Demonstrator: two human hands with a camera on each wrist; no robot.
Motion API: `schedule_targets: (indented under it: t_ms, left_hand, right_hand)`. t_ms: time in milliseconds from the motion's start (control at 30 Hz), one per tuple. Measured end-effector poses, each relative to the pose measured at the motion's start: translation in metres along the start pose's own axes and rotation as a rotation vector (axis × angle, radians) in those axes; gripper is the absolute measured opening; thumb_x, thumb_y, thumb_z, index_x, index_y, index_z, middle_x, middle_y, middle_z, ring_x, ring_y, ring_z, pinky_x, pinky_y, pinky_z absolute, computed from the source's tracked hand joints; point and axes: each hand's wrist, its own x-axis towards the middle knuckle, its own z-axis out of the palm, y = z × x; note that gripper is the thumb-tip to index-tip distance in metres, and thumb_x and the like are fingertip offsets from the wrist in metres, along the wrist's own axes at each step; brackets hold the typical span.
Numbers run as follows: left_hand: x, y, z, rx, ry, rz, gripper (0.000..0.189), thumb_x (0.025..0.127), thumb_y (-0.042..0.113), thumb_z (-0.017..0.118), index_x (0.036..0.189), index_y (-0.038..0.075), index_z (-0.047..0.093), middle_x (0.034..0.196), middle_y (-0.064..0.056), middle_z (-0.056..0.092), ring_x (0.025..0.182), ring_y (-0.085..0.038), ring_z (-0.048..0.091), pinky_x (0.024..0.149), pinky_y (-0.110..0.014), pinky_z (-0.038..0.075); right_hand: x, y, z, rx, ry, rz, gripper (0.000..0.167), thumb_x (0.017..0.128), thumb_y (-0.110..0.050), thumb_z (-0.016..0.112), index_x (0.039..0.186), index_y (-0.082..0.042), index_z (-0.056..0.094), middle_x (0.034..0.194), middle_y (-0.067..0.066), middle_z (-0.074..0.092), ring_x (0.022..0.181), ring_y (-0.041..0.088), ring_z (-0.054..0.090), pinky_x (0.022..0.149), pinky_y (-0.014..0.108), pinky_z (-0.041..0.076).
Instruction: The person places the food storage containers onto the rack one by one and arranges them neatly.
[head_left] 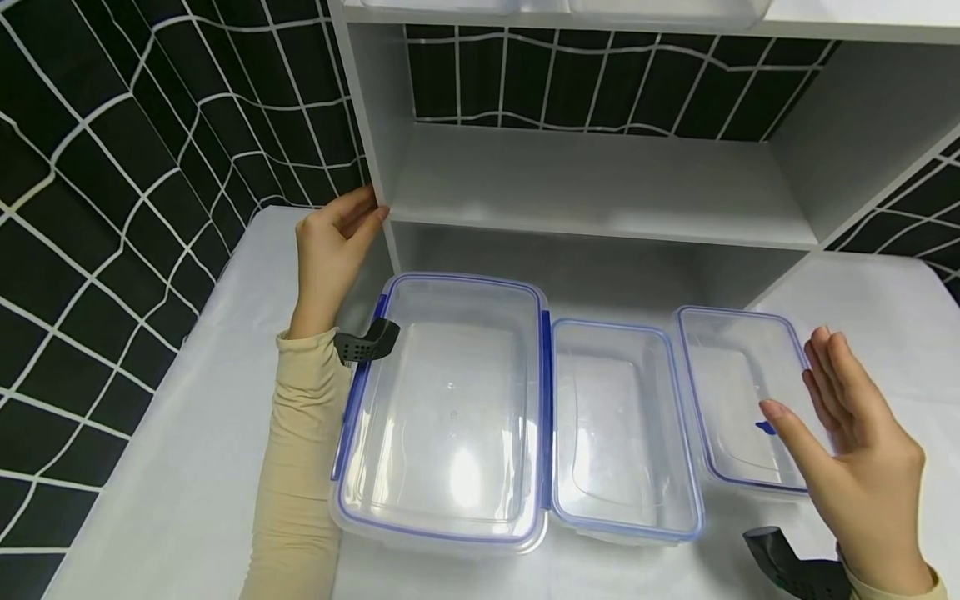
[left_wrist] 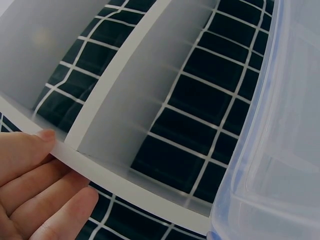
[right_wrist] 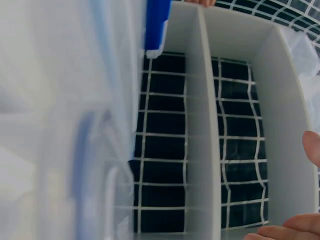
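My left hand (head_left: 337, 242) grips the front edge of the left side panel of a white shelf unit (head_left: 600, 179). In the left wrist view the thumb lies on that edge and the other fingers are at the panel's outer side. Three clear plastic food containers stand in a row before the unit: a large one (head_left: 450, 400) with blue side clips, a medium one (head_left: 622, 425) and a small one (head_left: 738, 392) at the right. Beside the small container, my right hand (head_left: 870, 450) is held with straight fingers, thumb apart, and nothing in it.
On the unit's top (head_left: 862, 21) sit more clear plastic containers (head_left: 667, 10). A white cloth (head_left: 187, 467) covers the table. Black fabric with a white grid (head_left: 112, 250) hangs at the left and behind. Each wrist wears a black strap mount (head_left: 367, 340).
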Motion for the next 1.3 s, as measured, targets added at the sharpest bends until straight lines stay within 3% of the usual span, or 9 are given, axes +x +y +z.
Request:
schedule_targets:
  t_ms: [167,367,567,767,1000,1133,1200,1300]
  left_hand:
    - [0.0,0.0,0.0,0.005,0.003,0.002,0.028,0.087,0.001,0.066,0.112,-0.011,0.064,0.108,-0.022,0.066,0.097,-0.03,0.066,0.082,-0.022,0.054]
    - [0.0,-0.001,0.0,0.006,0.002,0.008,0.028,0.087,0.002,0.066,0.112,-0.01,0.064,0.108,-0.022,0.066,0.097,-0.029,0.066,0.082,-0.022,0.054]
    - [0.0,-0.003,0.0,0.017,0.003,0.001,0.028,0.088,0.004,0.066,0.113,-0.008,0.065,0.108,-0.021,0.066,0.096,-0.029,0.066,0.081,-0.022,0.054]
    - [-0.001,-0.002,-0.001,0.023,-0.002,0.0,0.028,0.088,0.004,0.065,0.114,-0.007,0.064,0.108,-0.02,0.067,0.096,-0.028,0.066,0.081,-0.022,0.054]
    - [0.0,0.002,0.001,0.023,-0.021,-0.026,0.028,0.089,0.006,0.065,0.114,-0.007,0.064,0.11,-0.018,0.066,0.098,-0.025,0.066,0.083,-0.023,0.054]
    - [-0.001,0.004,0.001,0.027,-0.016,-0.03,0.028,0.089,0.005,0.065,0.114,-0.008,0.064,0.109,-0.018,0.067,0.098,-0.025,0.066,0.083,-0.022,0.054]
    - [-0.002,0.005,0.0,0.025,-0.013,-0.035,0.028,0.089,0.005,0.065,0.114,-0.007,0.064,0.109,-0.017,0.067,0.097,-0.025,0.066,0.082,-0.022,0.054]
    - [-0.004,0.006,0.0,0.026,-0.016,-0.045,0.028,0.089,0.006,0.065,0.114,-0.006,0.065,0.109,-0.016,0.067,0.098,-0.025,0.066,0.082,-0.022,0.054]
  right_hand:
    - [-0.01,0.005,-0.004,-0.085,-0.008,0.045,0.067,0.08,0.004,0.071,0.139,0.0,0.04,0.141,0.015,0.044,0.128,0.016,0.044,0.099,0.014,0.039]
    - [-0.022,0.008,-0.01,-0.229,0.015,0.181,0.08,0.074,0.021,0.068,0.142,-0.009,0.039,0.141,0.012,0.044,0.128,0.014,0.044,0.098,0.013,0.038]
    - [-0.035,0.019,-0.019,-0.363,0.07,0.237,0.078,0.075,0.016,0.07,0.14,-0.015,0.041,0.139,0.01,0.046,0.126,0.009,0.045,0.098,0.012,0.038]
    - [-0.04,0.031,-0.028,-0.395,0.104,0.366,0.066,0.082,0.005,0.07,0.139,-0.017,0.044,0.14,0.007,0.045,0.126,0.006,0.044,0.098,0.012,0.035]
    - [-0.04,0.036,-0.038,-0.449,0.109,0.45,0.062,0.084,0.0,0.069,0.14,-0.015,0.044,0.142,0.006,0.043,0.128,0.006,0.04,0.102,0.017,0.034]
    - [-0.039,0.04,-0.046,-0.424,0.036,0.535,0.066,0.086,-0.003,0.069,0.143,-0.017,0.04,0.146,0.003,0.037,0.13,0.005,0.036,0.101,0.011,0.03]
    - [-0.041,0.043,-0.053,-0.39,-0.035,0.559,0.069,0.087,-0.005,0.068,0.146,-0.017,0.035,0.149,0.001,0.033,0.132,0.003,0.032,0.099,0.006,0.028]
    - [-0.046,0.052,-0.062,-0.344,-0.178,0.531,0.078,0.087,-0.005,0.068,0.15,-0.017,0.024,0.154,0.001,0.021,0.135,0.0,0.023,0.1,0.003,0.023]
